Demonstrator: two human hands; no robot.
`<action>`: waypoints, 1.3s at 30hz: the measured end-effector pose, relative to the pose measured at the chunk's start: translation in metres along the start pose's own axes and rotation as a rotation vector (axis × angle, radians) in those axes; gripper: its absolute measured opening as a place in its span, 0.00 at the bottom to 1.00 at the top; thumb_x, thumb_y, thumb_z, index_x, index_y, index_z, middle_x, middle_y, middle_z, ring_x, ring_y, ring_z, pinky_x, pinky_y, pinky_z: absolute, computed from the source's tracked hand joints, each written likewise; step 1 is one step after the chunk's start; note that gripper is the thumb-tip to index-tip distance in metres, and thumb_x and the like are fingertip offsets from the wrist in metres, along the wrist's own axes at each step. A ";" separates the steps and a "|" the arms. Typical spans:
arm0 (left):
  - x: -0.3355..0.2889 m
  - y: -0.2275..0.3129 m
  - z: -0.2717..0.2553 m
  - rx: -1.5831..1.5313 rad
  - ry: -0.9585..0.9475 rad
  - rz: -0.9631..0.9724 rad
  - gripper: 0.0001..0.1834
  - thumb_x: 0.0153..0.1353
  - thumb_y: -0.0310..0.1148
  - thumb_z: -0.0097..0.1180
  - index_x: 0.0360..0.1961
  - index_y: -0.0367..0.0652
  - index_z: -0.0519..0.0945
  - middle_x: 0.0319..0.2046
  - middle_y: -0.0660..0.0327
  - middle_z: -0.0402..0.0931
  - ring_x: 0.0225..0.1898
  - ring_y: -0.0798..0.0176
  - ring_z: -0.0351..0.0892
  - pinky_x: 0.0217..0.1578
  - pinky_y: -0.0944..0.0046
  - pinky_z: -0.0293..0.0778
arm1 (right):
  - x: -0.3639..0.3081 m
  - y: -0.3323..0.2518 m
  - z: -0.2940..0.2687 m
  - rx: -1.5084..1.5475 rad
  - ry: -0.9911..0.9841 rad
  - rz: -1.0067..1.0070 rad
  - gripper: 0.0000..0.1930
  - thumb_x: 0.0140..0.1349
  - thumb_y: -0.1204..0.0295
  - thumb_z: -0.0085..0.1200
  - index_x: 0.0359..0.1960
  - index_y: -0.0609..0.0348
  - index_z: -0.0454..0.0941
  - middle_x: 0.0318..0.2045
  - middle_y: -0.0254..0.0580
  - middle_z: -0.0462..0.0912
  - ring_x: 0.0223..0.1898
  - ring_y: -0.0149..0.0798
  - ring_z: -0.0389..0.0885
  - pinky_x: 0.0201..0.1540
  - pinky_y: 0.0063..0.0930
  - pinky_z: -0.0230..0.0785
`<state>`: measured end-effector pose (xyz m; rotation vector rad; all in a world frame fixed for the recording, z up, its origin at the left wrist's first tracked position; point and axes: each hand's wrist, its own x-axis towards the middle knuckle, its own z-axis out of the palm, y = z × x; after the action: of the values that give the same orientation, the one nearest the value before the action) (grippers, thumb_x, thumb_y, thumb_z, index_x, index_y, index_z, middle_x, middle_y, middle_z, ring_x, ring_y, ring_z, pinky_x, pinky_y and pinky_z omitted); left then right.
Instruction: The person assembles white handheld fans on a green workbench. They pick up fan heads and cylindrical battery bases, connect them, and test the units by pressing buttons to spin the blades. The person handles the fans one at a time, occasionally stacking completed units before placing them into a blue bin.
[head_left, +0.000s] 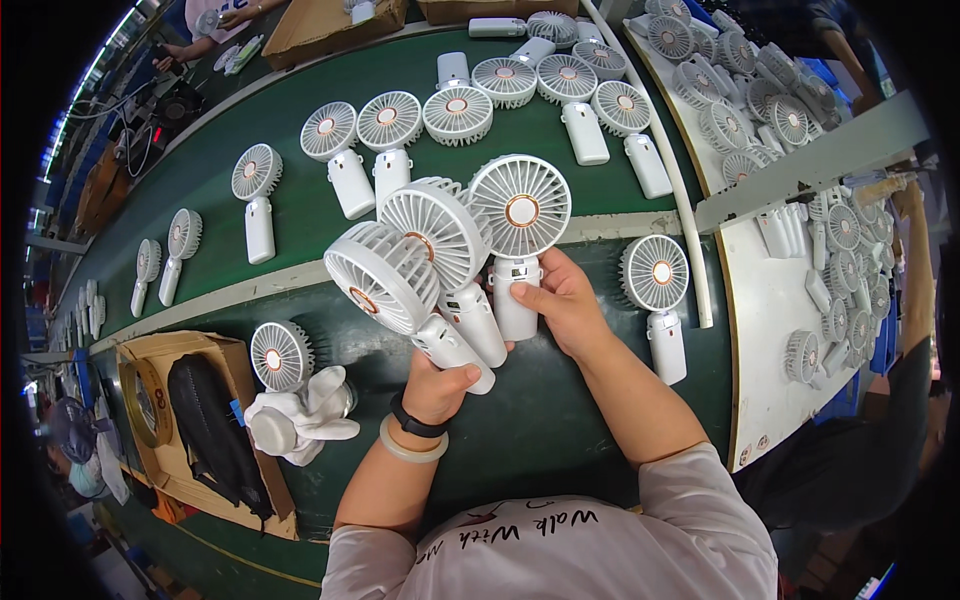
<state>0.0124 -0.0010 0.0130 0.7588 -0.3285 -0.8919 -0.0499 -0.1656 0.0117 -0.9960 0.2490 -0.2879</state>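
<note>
My left hand [437,388] is wrapped round the handles of two white handheld fans, their round heads tilted up and to the left. The nearer fan [375,283] overlaps the second fan [432,228]. My right hand [568,308] grips the handle of a third handheld fan [520,208], thumb across its front; this one stands nearly upright and faces me. All have a copper-coloured ring in the middle of the grille. Some fingers of both hands are hidden behind the handles. A lone fan [656,275] lies on the green bench to the right of my right hand.
Several similar fans [456,115] lie along the green belt [290,230] ahead. At left stand a cardboard box [270,470] with a black pouch and tape roll, and a fan [282,357] beside a white cloth-like bundle [300,415]. Piled fans cover the white table [752,400]; other people's arms show beyond.
</note>
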 end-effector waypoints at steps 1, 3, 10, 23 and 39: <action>-0.001 0.001 0.001 0.000 -0.008 0.002 0.42 0.41 0.28 0.66 0.58 0.41 0.58 0.54 0.55 0.63 0.53 0.53 0.69 0.48 0.48 0.73 | -0.001 0.001 0.001 -0.005 0.015 -0.024 0.22 0.57 0.79 0.51 0.54 0.63 0.63 0.45 0.40 0.75 0.44 0.30 0.75 0.47 0.26 0.69; -0.001 0.003 0.005 0.003 -0.032 0.014 0.42 0.42 0.29 0.65 0.59 0.40 0.58 0.53 0.55 0.64 0.53 0.53 0.69 0.48 0.47 0.73 | -0.002 0.004 0.006 -0.017 0.037 -0.081 0.22 0.57 0.79 0.51 0.54 0.63 0.63 0.45 0.40 0.75 0.44 0.31 0.76 0.46 0.26 0.70; -0.007 0.003 0.037 0.109 -0.150 0.046 0.42 0.42 0.29 0.64 0.59 0.38 0.57 0.51 0.55 0.67 0.50 0.52 0.73 0.48 0.51 0.73 | -0.034 -0.030 0.010 0.008 0.056 -0.092 0.26 0.56 0.77 0.53 0.57 0.62 0.60 0.52 0.41 0.71 0.51 0.32 0.71 0.54 0.29 0.63; -0.014 -0.073 0.171 1.232 -0.733 0.326 0.49 0.44 0.37 0.65 0.63 0.37 0.50 0.61 0.42 0.51 0.63 0.36 0.46 0.59 0.44 0.52 | -0.203 -0.085 -0.070 0.282 0.198 -0.478 0.45 0.42 0.57 0.64 0.61 0.61 0.55 0.56 0.49 0.66 0.57 0.48 0.67 0.58 0.40 0.62; 0.011 -0.054 0.075 0.702 -0.130 -0.137 0.25 0.61 0.39 0.50 0.55 0.36 0.64 0.49 0.48 0.69 0.43 0.55 0.73 0.41 0.58 0.72 | -0.146 -0.215 -0.296 -1.578 1.284 -0.072 0.52 0.40 0.56 0.68 0.61 0.72 0.50 0.54 0.70 0.62 0.58 0.60 0.61 0.59 0.42 0.57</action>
<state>-0.0536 -0.0651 0.0261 1.3842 -0.7312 -0.9621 -0.3120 -0.4576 0.0512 -2.2474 1.8065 -0.8253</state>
